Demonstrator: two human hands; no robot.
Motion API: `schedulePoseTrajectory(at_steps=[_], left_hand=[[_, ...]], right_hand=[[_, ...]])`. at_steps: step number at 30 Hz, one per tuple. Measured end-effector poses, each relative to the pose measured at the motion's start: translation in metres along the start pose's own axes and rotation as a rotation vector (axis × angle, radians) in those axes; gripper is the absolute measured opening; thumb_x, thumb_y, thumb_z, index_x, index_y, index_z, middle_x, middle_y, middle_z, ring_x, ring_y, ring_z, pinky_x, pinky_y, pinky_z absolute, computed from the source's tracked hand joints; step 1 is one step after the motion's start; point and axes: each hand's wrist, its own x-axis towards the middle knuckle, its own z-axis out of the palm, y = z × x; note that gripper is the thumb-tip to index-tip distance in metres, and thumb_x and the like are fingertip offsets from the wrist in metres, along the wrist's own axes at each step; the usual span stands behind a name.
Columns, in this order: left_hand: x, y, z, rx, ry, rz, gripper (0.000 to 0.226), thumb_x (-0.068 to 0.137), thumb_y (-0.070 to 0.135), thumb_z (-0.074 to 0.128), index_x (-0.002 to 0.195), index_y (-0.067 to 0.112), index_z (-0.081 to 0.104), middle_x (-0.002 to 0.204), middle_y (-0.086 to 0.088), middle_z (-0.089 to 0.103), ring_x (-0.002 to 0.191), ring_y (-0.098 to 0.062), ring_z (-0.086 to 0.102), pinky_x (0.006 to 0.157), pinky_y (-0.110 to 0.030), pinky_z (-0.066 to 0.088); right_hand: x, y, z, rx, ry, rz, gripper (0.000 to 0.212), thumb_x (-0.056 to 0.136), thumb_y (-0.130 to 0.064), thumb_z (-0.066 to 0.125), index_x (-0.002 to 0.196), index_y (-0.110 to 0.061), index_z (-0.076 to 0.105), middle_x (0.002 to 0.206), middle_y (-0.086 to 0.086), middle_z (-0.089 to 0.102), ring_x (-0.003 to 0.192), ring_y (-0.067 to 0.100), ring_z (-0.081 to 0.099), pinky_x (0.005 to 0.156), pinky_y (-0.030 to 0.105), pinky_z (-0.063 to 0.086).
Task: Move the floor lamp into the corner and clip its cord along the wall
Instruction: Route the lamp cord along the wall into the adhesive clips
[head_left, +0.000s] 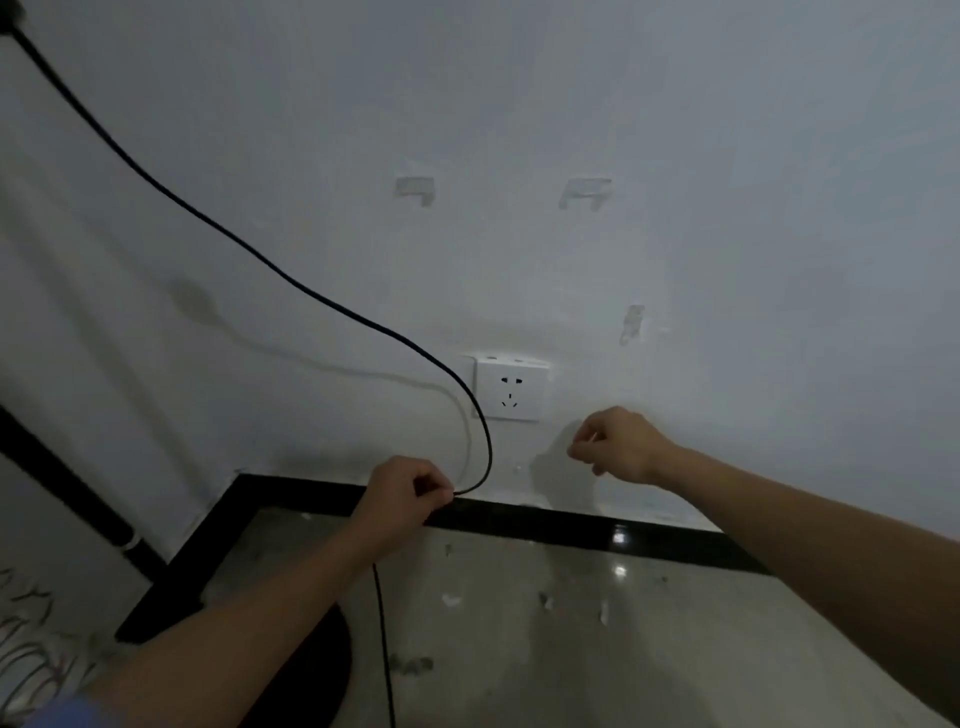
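The lamp's black cord (291, 278) runs down the white wall from the top left, curves past the wall socket (511, 389) and ends in my left hand (405, 493), which pinches it just above the black baseboard (571, 527). More cord (382, 639) hangs from under that hand to the floor. My right hand (618, 444) is held against the wall right of the socket, fingers pinched together; what they hold is too small to tell. Clear cord clips (415, 188) (587, 192) (632, 322) stick on the wall. The lamp's round black base (332, 670) shows partly under my left forearm.
A black pole or pipe (67, 483) slants along the left wall down to the corner. The floor (571, 623) is glossy pale tile with scuff marks. A patterned surface (26, 649) lies at the lower left edge.
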Motion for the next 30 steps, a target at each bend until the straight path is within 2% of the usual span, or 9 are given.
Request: schedulePoseTrajectory(at_steps=[3, 5, 8, 14, 19, 22, 24, 27, 30], left_hand=[[-0.009, 0.010, -0.004, -0.012, -0.006, -0.022, 0.031, 0.077, 0.002, 0.071, 0.066, 0.031, 0.066, 0.069, 0.014, 0.066, 0.064, 0.014, 0.062, 0.062, 0.000, 0.044], [-0.014, 0.013, -0.001, -0.040, -0.009, -0.026, 0.034, 0.077, 0.000, 0.070, 0.066, 0.032, 0.068, 0.067, 0.017, 0.066, 0.065, 0.013, 0.063, 0.062, -0.001, 0.045], [-0.019, 0.018, 0.000, -0.074, -0.007, -0.016, 0.025, 0.076, -0.001, 0.071, 0.071, 0.023, 0.075, 0.054, 0.022, 0.064, 0.061, 0.011, 0.063, 0.060, -0.001, 0.045], [-0.021, 0.030, -0.006, -0.166, 0.035, -0.059, 0.026, 0.072, 0.000, 0.075, 0.063, 0.024, 0.071, 0.046, 0.012, 0.064, 0.050, 0.003, 0.061, 0.052, -0.007, 0.045], [-0.021, 0.038, -0.001, -0.182, 0.004, -0.038, 0.021, 0.072, 0.001, 0.075, 0.065, 0.020, 0.072, 0.050, 0.012, 0.064, 0.049, 0.005, 0.060, 0.052, -0.007, 0.046], [-0.019, 0.042, 0.001, -0.191, 0.006, -0.025, 0.006, 0.072, 0.001, 0.075, 0.073, 0.007, 0.076, 0.053, 0.010, 0.064, 0.047, 0.005, 0.059, 0.053, -0.008, 0.047], [-0.019, 0.045, 0.001, -0.198, 0.015, -0.028, 0.004, 0.071, 0.002, 0.076, 0.075, 0.003, 0.076, 0.054, 0.008, 0.065, 0.048, 0.004, 0.059, 0.055, -0.010, 0.048], [-0.021, 0.045, 0.003, -0.205, 0.002, -0.044, 0.019, 0.070, 0.002, 0.077, 0.063, 0.019, 0.074, 0.051, 0.012, 0.064, 0.049, 0.003, 0.059, 0.056, -0.013, 0.050], [-0.017, 0.043, -0.001, -0.179, 0.074, -0.022, 0.026, 0.070, 0.005, 0.077, 0.058, 0.026, 0.068, 0.056, 0.008, 0.065, 0.052, 0.003, 0.059, 0.061, -0.017, 0.052]], right_hand=[[-0.007, -0.032, -0.002, 0.189, 0.046, -0.009, 0.015, 0.090, -0.023, 0.063, 0.082, -0.011, 0.068, 0.090, 0.013, 0.072, 0.075, 0.021, 0.070, 0.060, 0.028, 0.052], [-0.010, -0.047, 0.006, 0.304, 0.047, 0.000, 0.014, 0.091, -0.021, 0.060, 0.083, -0.012, 0.068, 0.093, 0.014, 0.072, 0.076, 0.019, 0.067, 0.060, 0.029, 0.051], [-0.012, -0.063, 0.012, 0.423, -0.007, -0.023, 0.011, 0.091, -0.019, 0.060, 0.090, -0.013, 0.070, 0.096, 0.010, 0.072, 0.080, 0.017, 0.067, 0.060, 0.027, 0.050], [-0.021, -0.082, 0.003, 0.634, -0.023, -0.077, 0.016, 0.087, -0.024, 0.067, 0.096, -0.012, 0.072, 0.090, 0.004, 0.077, 0.079, 0.011, 0.070, 0.061, 0.026, 0.049], [-0.023, -0.084, 0.008, 0.591, 0.023, -0.134, 0.018, 0.086, -0.021, 0.069, 0.101, -0.012, 0.069, 0.085, 0.002, 0.071, 0.078, 0.015, 0.066, 0.058, 0.025, 0.049], [-0.017, -0.083, 0.015, 0.543, 0.146, -0.114, 0.018, 0.084, -0.021, 0.070, 0.100, -0.012, 0.068, 0.090, 0.008, 0.068, 0.077, 0.018, 0.062, 0.055, 0.028, 0.048], [-0.015, -0.083, 0.017, 0.580, 0.115, -0.069, 0.018, 0.086, -0.019, 0.069, 0.101, -0.010, 0.067, 0.091, 0.010, 0.069, 0.076, 0.018, 0.064, 0.054, 0.027, 0.048], [-0.015, -0.086, 0.019, 0.648, 0.036, -0.061, 0.012, 0.090, -0.017, 0.064, 0.095, -0.007, 0.068, 0.080, 0.008, 0.068, 0.062, 0.015, 0.063, 0.053, 0.024, 0.043], [-0.009, -0.090, 0.018, 0.636, 0.171, -0.120, 0.013, 0.091, -0.016, 0.063, 0.086, -0.007, 0.071, 0.067, 0.005, 0.060, 0.052, 0.013, 0.051, 0.049, 0.021, 0.040]])
